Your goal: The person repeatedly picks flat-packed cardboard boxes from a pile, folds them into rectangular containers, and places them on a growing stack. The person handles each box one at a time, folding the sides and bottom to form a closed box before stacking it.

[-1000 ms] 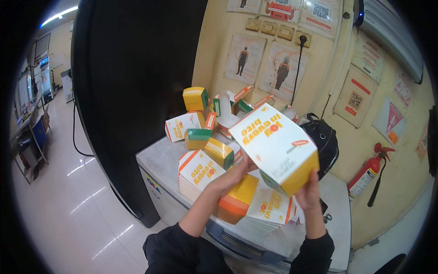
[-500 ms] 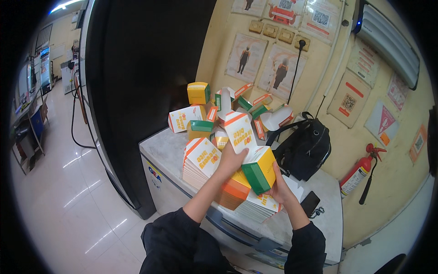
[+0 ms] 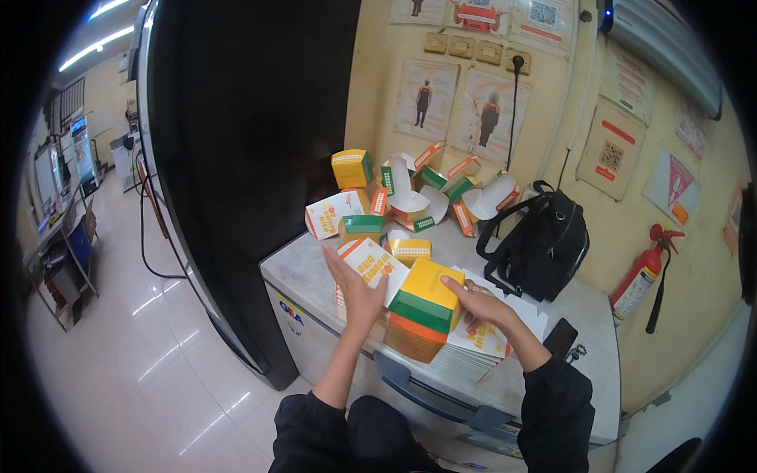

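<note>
In the middle, a yellow and green carton (image 3: 430,288) sits over a stack of orange-edged folded cartons (image 3: 414,340). My right hand (image 3: 482,303) grips its right side, thumb on the yellow face and the other fingers partly hidden. My left hand (image 3: 359,293) is open, fingers stretched upward and thumb apart, against a white printed panel (image 3: 371,264) beside the carton. I cannot tell whether that panel belongs to the carton or to the stack under it. Another stack of white printed cartons (image 3: 477,347) lies beneath my right hand.
Several formed cartons (image 3: 410,209) are heaped at the back of the white chest-like top (image 3: 595,386). A black backpack (image 3: 544,244) and a phone (image 3: 561,339) lie to the right. A fire extinguisher (image 3: 640,276) hangs on the wall; a tall black cabinet (image 3: 244,158) stands left.
The yellow and green carton has moved left and lower. My left hand has let go of the raised white flap and opened leftward. My right thumb now lies on the yellow face.
</note>
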`<state>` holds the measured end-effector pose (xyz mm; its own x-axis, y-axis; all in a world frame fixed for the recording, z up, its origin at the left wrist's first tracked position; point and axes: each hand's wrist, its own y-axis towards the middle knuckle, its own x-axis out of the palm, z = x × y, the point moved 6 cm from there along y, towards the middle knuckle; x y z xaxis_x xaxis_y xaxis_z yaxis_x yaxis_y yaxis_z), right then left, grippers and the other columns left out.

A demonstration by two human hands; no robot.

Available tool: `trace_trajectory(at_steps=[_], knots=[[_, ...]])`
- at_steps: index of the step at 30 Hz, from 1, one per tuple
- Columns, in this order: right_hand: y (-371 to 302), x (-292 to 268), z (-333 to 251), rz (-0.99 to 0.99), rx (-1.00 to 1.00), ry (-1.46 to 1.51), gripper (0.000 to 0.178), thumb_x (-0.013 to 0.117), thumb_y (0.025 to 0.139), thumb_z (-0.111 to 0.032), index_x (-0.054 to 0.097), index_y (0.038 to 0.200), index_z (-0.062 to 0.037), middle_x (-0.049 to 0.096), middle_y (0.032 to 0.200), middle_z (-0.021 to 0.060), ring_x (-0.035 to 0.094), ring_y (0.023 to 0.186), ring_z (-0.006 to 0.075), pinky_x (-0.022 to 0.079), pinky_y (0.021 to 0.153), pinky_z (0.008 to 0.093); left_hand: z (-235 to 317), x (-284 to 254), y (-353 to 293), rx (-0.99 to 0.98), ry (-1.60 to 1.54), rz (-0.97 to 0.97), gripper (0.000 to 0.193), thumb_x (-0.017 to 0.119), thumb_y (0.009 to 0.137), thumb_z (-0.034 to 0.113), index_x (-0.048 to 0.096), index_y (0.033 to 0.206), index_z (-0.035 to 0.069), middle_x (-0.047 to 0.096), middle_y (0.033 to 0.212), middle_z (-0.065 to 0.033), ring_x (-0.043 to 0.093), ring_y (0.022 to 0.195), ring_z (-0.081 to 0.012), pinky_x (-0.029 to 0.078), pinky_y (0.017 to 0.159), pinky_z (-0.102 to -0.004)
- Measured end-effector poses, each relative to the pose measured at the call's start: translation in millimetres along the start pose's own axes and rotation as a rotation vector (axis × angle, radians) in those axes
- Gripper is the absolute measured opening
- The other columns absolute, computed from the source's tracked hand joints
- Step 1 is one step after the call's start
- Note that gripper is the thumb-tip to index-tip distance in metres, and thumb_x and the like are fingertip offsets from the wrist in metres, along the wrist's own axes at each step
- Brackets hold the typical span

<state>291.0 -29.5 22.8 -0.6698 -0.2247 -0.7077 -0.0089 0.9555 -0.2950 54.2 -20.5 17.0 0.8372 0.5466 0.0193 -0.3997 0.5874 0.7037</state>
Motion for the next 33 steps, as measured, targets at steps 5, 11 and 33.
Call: trace_trajectory(at_steps=[5,11,33], knots=[[-7,-9,-11,0.308,-0.225,-0.367,0.083,0.044,0.083,-0.060,0.026,0.140,-0.0022,0.040,0.129,0.0255,0.056,0.100,0.0328,0.045,0.088,0.0427,16,35,16,0.552,0.646,-0.667,0.054,0.058,0.080,0.013,0.044,0.133,0.012,0.032,0.145,-0.0077,0.021,0.137,-0.0281,0.008,0.110,-0.0570],[-22,20,-32,0.227,-0.778,-0.306,0.051,0.039,0.093,-0.039,0.034,0.140,-0.0205,0.035,0.136,0.0169,0.033,0.126,0.0337,0.025,0.104,0.0461,-49,62,-21,0.161,0.482,-1.046,0.051,0.028,0.095,0.039,0.033,0.140,0.015,0.029,0.146,-0.0099,0.021,0.138,-0.0249,0.009,0.110,-0.0545],[51,-91,-25,0.142,-0.568,-0.296,0.048,0.060,0.085,-0.027,0.046,0.126,-0.0068,0.055,0.119,0.0152,0.049,0.116,0.0268,0.038,0.098,0.0353,55,116,-26,-0.100,-0.245,-1.046,0.079,0.025,0.095,0.054,-0.002,0.143,-0.003,0.003,0.150,-0.0228,0.000,0.140,-0.0307,0.004,0.113,-0.0361]])
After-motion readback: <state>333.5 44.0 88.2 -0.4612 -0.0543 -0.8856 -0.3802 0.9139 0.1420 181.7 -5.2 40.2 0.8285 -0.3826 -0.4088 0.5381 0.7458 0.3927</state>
